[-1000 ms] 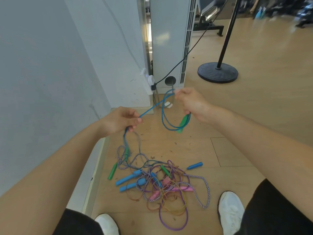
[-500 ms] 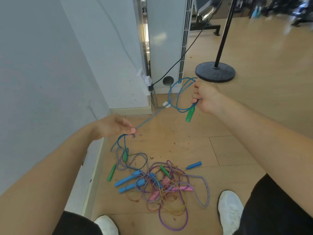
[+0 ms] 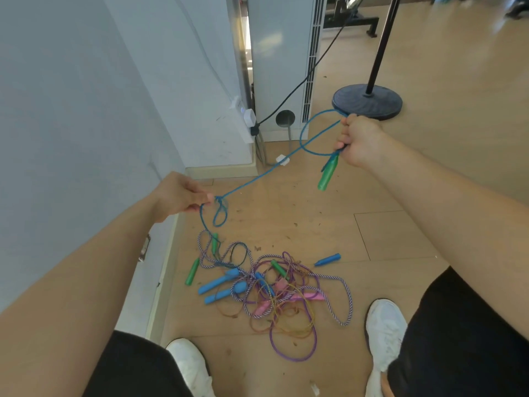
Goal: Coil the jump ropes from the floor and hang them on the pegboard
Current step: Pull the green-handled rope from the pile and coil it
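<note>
Above floor pile [image 3: 274, 290]: left grip [image 3: 183, 196], right grip [image 3: 357, 138] both clasping one blue rope [image 3: 257, 179].

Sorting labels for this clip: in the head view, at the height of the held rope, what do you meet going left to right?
The left hand → blue rope, pulled taut → dangling green handle → right hand.

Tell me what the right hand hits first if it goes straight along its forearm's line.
Beyond the blue rope the right hand grips, probably the white standing unit; depth is unclear.
</note>
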`<state>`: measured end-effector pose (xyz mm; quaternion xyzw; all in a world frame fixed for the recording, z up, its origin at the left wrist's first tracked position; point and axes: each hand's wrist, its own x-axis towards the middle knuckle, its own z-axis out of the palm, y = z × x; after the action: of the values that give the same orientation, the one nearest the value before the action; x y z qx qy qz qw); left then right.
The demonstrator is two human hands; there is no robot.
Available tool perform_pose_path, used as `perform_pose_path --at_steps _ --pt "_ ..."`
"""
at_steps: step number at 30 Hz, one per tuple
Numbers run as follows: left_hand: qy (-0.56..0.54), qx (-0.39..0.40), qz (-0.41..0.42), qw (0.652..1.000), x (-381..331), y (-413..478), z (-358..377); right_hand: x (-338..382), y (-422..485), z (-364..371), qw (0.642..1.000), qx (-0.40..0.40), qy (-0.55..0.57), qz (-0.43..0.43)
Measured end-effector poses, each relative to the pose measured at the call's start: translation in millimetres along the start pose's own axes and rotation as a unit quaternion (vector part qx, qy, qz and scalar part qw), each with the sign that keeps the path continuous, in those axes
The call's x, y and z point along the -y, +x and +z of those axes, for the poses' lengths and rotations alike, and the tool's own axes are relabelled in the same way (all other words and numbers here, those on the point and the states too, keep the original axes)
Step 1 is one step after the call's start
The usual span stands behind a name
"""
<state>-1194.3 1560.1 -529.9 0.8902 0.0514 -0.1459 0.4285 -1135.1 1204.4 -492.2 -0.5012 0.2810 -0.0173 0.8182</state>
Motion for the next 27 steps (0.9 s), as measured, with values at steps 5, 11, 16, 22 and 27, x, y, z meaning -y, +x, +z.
perform_pose_path --at_steps 5,11,16,22,27 --pt "0.138 -0.141 -0.119 0.973 29 12 -14 2 10 -7 1.0 -0.001 0.001 0.011" --pt "0.457 -0.117 -0.211 0.856 25 -2 -10 2 5 -4 1.0 -0.015 0.016 -0.01" --pt "0.41 -0.077 -0.22 0.882 30 0 -12 7 -3 -3 0.999 -0.013 0.037 -0.025" --pt "0.057 -0.082 -0.086 0.991 16 14 -4 -5 -20 8 0.975 0.204 -0.079 0.03" --pt "-0.104 0.016 0.026 0.994 -26 3 14 -10 -45 18 0.935 0.308 -0.176 0.032"
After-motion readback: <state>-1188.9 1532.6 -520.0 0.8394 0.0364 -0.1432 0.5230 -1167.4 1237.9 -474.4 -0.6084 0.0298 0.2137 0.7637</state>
